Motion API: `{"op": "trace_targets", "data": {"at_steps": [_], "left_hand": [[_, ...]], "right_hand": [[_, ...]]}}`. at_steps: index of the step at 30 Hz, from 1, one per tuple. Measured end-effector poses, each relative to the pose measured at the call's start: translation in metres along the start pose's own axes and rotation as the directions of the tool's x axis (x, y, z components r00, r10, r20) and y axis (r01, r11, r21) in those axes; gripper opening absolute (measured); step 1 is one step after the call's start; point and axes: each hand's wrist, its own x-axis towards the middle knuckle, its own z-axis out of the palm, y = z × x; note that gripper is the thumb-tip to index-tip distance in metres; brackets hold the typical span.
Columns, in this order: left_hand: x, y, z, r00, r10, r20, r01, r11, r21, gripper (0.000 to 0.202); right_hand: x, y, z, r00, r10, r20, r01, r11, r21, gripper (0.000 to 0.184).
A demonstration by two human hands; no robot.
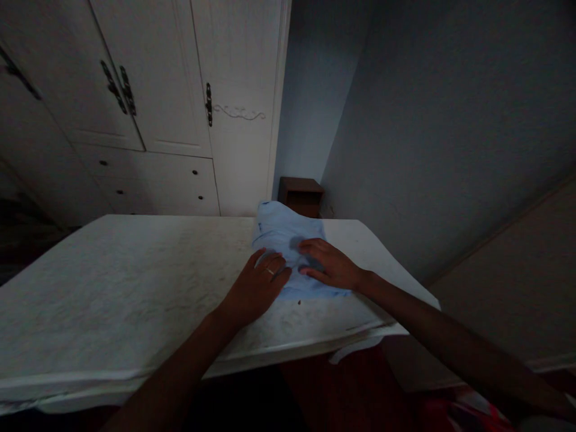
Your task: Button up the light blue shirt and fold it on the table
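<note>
A light blue cloth, perhaps a garment, lies folded and slightly wrinkled on the white table, reaching its far edge. My left hand, with a ring on one finger, rests on the cloth's left side, fingers spread. From the right, my right hand reaches over the cloth with its fingers apart and slightly bent. Its fingertips are at the cloth's surface; whether they press on it I cannot tell. Neither hand grips anything that shows. Parts of the cloth are hidden under both hands.
Behind the table stands a white wardrobe with dark handles and drawers. A small brown cabinet is in the corner beyond the cloth. A grey wall runs along the right. Red patterned fabric shows at the lower right.
</note>
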Motion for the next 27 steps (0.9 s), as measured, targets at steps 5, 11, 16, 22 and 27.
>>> {"op": "trace_targets", "data": {"at_steps": [5,11,16,22,27], "left_hand": [[0.004,-0.001,-0.003,0.982,0.189,0.031,-0.189,0.982,0.005,0.018],[-0.012,-0.008,0.001,0.962,0.272,-0.02,-0.272,0.962,0.005,0.028],[-0.025,-0.005,0.0,0.965,0.263,0.014,-0.263,0.965,-0.02,0.033],[-0.027,0.007,-0.013,0.967,0.089,0.237,-0.04,0.978,-0.206,0.046],[0.009,-0.019,-0.029,0.951,-0.141,0.274,0.251,0.87,-0.423,0.041]], "right_hand": [[-0.045,-0.018,-0.012,0.982,-0.12,0.146,0.139,0.981,-0.133,0.044],[-0.077,0.002,-0.006,0.988,-0.155,-0.008,0.146,0.945,-0.294,0.023],[-0.089,0.004,-0.001,0.968,-0.237,-0.081,0.19,0.906,-0.378,0.021],[-0.075,-0.001,-0.013,0.976,-0.192,0.106,0.213,0.948,-0.235,0.021],[-0.028,-0.006,-0.039,0.967,-0.163,0.198,0.171,0.985,-0.027,0.026]]}}
